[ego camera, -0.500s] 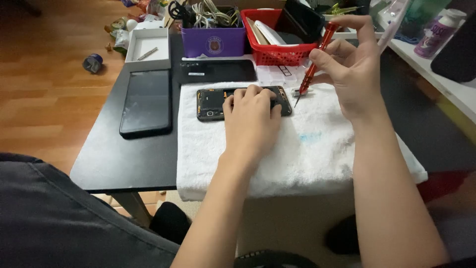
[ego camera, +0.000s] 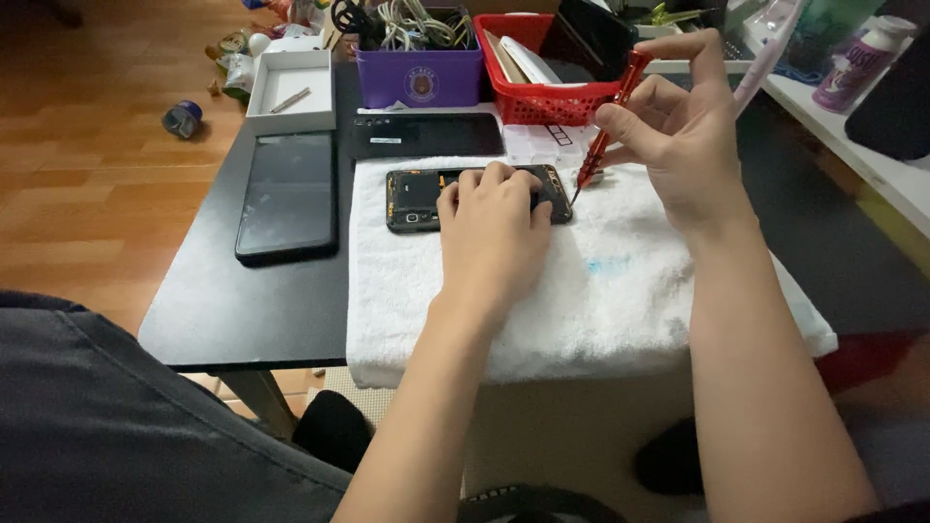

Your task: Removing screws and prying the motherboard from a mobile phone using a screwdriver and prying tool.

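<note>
Lying on the white towel [ego camera: 581, 291] on the black worktop [ego camera: 252, 310], the opened phone [ego camera: 412, 199] looks thin, stiff and breakable; press its edges. Left hand [ego camera: 492, 228] rests flat on it. Right hand [ego camera: 678, 136] pinches the light red screwdriver [ego camera: 610, 116].

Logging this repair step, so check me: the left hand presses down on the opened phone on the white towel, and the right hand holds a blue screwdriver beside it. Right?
Not quite. In the head view the screwdriver is red, not blue. The rest holds: the left hand presses on the opened phone on the white towel, and the right hand holds the screwdriver beside it.
</note>
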